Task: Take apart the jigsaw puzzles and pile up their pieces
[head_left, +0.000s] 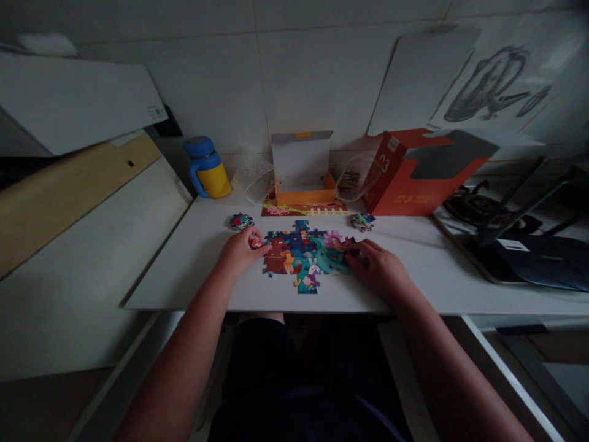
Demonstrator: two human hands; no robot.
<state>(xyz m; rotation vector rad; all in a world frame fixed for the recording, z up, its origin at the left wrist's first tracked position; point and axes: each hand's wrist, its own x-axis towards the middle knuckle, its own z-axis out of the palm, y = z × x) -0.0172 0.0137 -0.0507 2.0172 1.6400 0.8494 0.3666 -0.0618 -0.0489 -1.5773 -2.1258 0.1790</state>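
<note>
A partly joined jigsaw puzzle (pixel 306 255) lies flat on the white table, with a bear, a rabbit and other animals in dark blue, teal and brown. At its left edge my left hand (pixel 242 250) is closed on a red and white puzzle piece (pixel 256 243). My right hand (pixel 381 267) is at the puzzle's right edge, fingers pinched on a dark puzzle piece (pixel 352 250), which they partly cover. One small pile of pieces (pixel 240 221) sits beyond my left hand, another pile (pixel 363 221) beyond my right.
Behind the puzzle stands an open orange box (pixel 304 195) on a colourful printed sheet (pixel 288 210). A blue and yellow flask (pixel 209 169) and clear plastic bag (pixel 252 175) are to its left. Rightward are a large orange-red carton (pixel 414 178) and a black stove (pixel 478 209).
</note>
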